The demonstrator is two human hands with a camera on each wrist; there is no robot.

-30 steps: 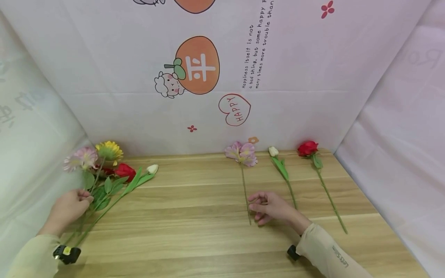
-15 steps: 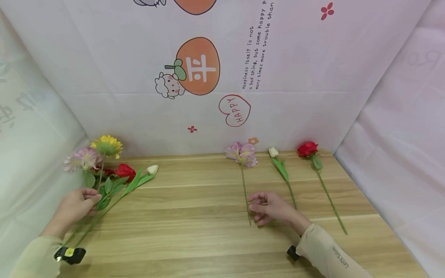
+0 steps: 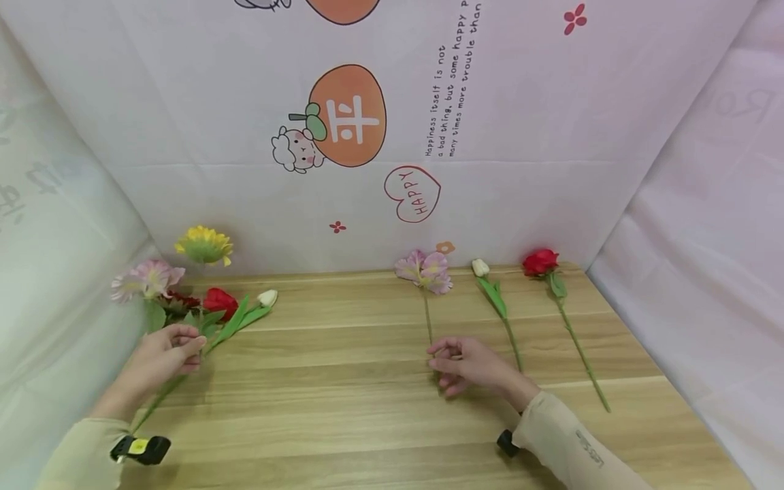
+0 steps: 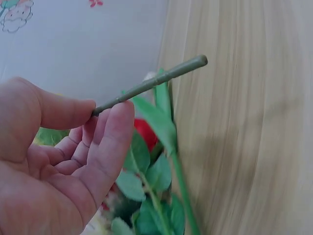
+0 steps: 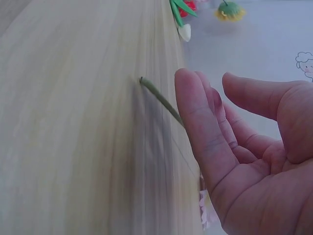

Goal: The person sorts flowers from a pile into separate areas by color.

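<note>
In the left grip [image 3: 164, 355], thumb against fingers, pinching a yellow flower [image 3: 205, 246] near its stem end, at left. Raised and carried rightward within the last 1 second, so apparently now singled out from a left pink flower [image 3: 150, 278], left red flower [image 3: 220, 303] and left white tulip [image 3: 267, 298] on the worktop [image 3: 318, 388]. Farther right, holding the right grip [image 3: 468, 367] slack and empty by the stem of a right pink flower [image 3: 424, 271], contact unclear; beyond, a right white tulip [image 3: 493, 297] and right red rose [image 3: 540, 262].
</note>
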